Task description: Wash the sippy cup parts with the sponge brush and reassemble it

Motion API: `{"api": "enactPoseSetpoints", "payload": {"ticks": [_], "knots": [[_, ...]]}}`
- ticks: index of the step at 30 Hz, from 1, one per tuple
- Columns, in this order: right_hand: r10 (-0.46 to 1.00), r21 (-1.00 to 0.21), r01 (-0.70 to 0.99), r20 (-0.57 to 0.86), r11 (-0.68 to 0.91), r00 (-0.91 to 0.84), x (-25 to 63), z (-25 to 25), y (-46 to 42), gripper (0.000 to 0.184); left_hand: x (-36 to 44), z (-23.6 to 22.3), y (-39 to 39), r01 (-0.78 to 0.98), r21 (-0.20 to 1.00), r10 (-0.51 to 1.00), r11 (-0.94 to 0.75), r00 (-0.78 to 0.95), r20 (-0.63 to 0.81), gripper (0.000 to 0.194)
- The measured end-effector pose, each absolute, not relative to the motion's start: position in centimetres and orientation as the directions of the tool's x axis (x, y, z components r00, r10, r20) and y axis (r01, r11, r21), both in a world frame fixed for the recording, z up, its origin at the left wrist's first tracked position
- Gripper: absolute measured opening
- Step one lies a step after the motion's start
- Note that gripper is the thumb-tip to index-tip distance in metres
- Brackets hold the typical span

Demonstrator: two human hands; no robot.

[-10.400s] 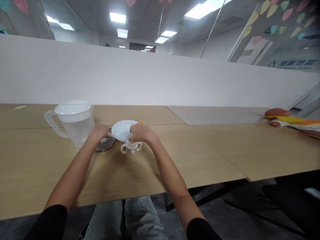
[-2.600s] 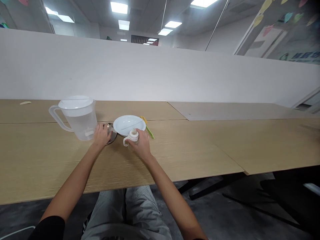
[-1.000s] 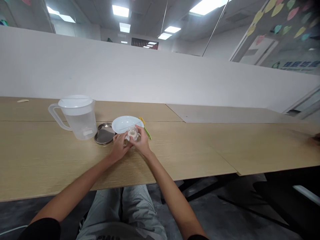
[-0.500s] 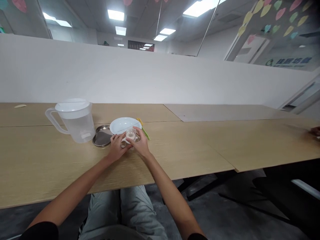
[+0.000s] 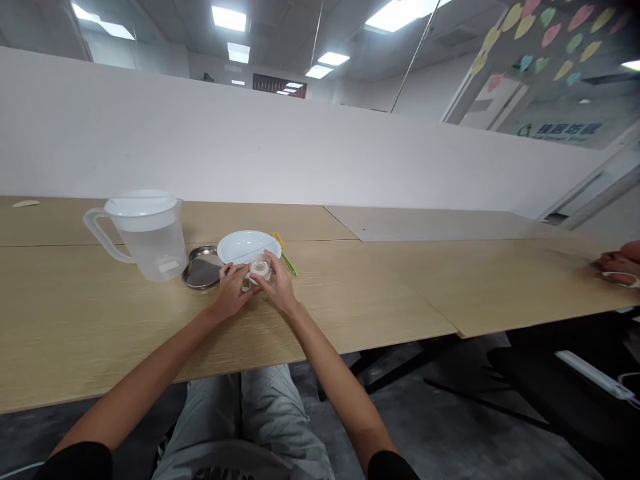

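Note:
A small baby bottle [image 5: 259, 269] with white side handles stands on the wooden table [image 5: 350, 293], just in front of a white plate [image 5: 245, 245]. My left hand [image 5: 231, 291] and my right hand [image 5: 277, 285] close around the bottle from either side, fingers curled against its cap and handles. A small steel dish [image 5: 200, 272] lies left of the hands. Further left stands a clear plastic jug [image 5: 150, 233] with a white lid and water inside.
A yellow and green stick-like utensil [image 5: 286, 257] lies right of the plate. A white partition [image 5: 300, 153] runs along the table's far side. Another person's hand [image 5: 617, 263] rests at the far right edge. My knees show below the table's front edge.
Earlier my left hand was at the steel dish and my right alone held the bottle. The left hand came over, and both now grip the bottle. Little differs in the last half second.

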State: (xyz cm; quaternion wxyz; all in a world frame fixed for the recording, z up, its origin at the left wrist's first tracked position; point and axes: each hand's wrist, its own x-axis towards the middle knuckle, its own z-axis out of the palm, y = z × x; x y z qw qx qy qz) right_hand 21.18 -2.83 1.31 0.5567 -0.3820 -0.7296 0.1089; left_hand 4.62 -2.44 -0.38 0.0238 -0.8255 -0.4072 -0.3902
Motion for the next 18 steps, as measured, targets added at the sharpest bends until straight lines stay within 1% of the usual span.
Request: {"api": "enactPoseSetpoints", "payload": {"ticks": [8,13,16,18], "knots": [[0.678,-0.599,0.423,0.733,0.680,-0.051,20.88,1.23,-3.20,0.059,4.66,0.15,-3.11,0.705,0.249,0.641,-0.664,0.365,0.675,0.056],[0.711,-0.682,0.371,0.699,0.630,0.079,20.74,1.18,-2.98,0.061,5.08,-0.07,-3.41,0.682,0.208,0.609,-0.701,0.421,0.672,0.057],[0.702,-0.684,0.319,0.708,0.656,0.077,20.62,1.19,-3.01,0.062,5.25,-0.35,-3.23,0.685,0.239,0.624,-0.688,0.390,0.678,0.056],[0.694,-0.686,0.255,0.716,0.681,0.072,20.52,1.37,-3.00,0.061,5.20,-0.44,-3.04,0.692,0.254,0.632,-0.676,0.368,0.682,0.057]]}}
